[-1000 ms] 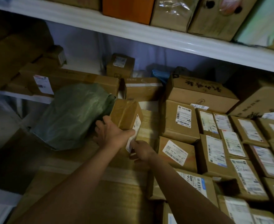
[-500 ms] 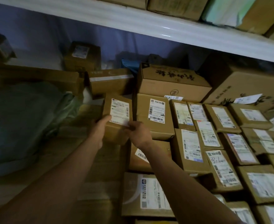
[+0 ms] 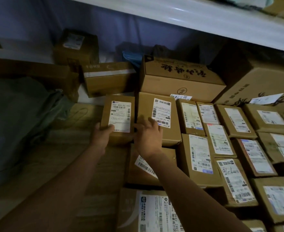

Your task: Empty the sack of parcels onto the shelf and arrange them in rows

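The left hand has its grip closed on a small brown parcel: the thumb lies on top, at the near edge of the white label, and the other fingers are hidden under the box's near left corner. The right hand has an open grip, with fingers spread out and nearly straight, lying flat on the next box, which sits just right of the held parcel and touches its side. Both boxes are plain cardboard with flat tops, square corners and a white paper label with black bar lines. To the right of both hands, many more small cardboard parcels lie flat in rows, labels up, packed side by side. Past the fingertips stands a bigger cardboard box with dark brush writing on top. To the left of the left hand lies a soft, crumpled green sack. Everything rests on the shelf, and a smooth white shelf board runs above.
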Available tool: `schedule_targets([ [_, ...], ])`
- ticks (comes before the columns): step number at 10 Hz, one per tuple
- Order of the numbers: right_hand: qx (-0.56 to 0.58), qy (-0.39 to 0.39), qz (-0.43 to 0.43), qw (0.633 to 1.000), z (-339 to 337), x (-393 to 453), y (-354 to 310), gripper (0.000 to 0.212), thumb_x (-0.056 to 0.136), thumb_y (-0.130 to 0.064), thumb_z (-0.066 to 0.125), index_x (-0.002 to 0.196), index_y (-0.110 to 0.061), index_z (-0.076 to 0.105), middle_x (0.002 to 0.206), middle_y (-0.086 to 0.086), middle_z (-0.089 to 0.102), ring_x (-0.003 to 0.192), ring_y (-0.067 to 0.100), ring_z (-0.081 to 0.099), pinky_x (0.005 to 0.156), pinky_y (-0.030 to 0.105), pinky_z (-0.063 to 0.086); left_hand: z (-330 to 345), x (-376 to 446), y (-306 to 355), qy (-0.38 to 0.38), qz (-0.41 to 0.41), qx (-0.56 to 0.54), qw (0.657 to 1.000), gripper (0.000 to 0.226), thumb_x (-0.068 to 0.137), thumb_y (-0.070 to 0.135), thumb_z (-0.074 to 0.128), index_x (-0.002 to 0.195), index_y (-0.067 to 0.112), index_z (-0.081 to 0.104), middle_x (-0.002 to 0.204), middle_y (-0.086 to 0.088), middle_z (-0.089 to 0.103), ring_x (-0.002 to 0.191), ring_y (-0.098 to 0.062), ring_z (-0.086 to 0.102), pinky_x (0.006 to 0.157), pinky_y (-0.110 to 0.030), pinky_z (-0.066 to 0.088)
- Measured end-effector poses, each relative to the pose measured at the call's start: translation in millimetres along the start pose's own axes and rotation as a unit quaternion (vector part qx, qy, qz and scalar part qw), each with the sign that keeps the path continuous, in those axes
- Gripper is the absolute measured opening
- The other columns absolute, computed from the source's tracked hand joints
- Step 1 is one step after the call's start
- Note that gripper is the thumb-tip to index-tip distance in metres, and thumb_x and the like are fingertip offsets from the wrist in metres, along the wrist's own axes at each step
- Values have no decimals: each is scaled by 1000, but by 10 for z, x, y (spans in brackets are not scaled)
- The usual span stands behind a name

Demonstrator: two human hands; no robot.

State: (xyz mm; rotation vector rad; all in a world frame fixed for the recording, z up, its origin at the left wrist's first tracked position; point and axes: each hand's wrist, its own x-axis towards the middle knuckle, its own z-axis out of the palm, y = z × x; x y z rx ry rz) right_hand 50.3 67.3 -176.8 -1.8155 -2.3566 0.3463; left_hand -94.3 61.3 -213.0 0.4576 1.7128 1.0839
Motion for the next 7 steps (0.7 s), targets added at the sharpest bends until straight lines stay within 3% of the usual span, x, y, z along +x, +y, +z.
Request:
schedule_targets([
  [1, -21, -50, -15, 998, 72, -6, -56, 39, 92, -30, 50, 131, -28, 54, 153, -2, 31, 147, 26, 8, 116, 56, 9, -10, 17, 1, 0, 10, 25, 1000, 47, 92, 28, 57, 136, 17, 43, 131, -8, 53, 117, -30, 51, 83, -39, 42],
  [3, 9, -99, -7, 995, 145, -23, 45, 52, 93, -24, 52, 142, -31, 39, 159, -1, 13, 149, 22, -1, 119, 51, 3, 31, -25, -29, 35, 28, 73, 996, 47, 93, 32, 55, 134, 14, 40, 132, -11, 52, 115, -30, 54, 72, -32, 43],
  [4, 19, -118, -23, 993, 86, -26, 95, 52, 94, -27, 50, 144, -31, 36, 161, -2, 10, 149, 19, -4, 120, 48, 0, 44, -33, -43, 34, 29, 89, 995, 47, 94, 30, 54, 135, 14, 40, 133, -12, 52, 118, -30, 52, 74, -32, 42],
  [5, 31, -143, -31, 989, -8, -33, 110, 53, 95, -28, 49, 146, -30, 33, 161, -2, 11, 149, 19, 2, 120, 45, 3, 40, -70, -42, 53, 27, 91, 994, 50, 91, 25, 59, 136, 12, 39, 134, -13, 52, 119, -31, 52, 79, -34, 44],
  [6, 74, -120, -38, 989, -88, -116, 106, 49, 95, -25, 48, 143, -29, 38, 157, 0, 21, 144, 22, 22, 120, 43, 15, 9, -159, -12, 102, 18, 69, 992, 59, 87, 20, 65, 139, 9, 38, 133, -15, 53, 119, -34, 53, 85, -37, 46],
  [7, 108, -101, -39, 988, -115, -217, 102, 43, 95, -23, 48, 138, -25, 48, 151, 1, 31, 138, 22, 31, 116, 43, 27, -30, -238, -10, 130, 24, 76, 988, 50, 84, 19, 68, 129, 7, 49, 125, -16, 59, 110, -33, 59, 79, -36, 50],
])
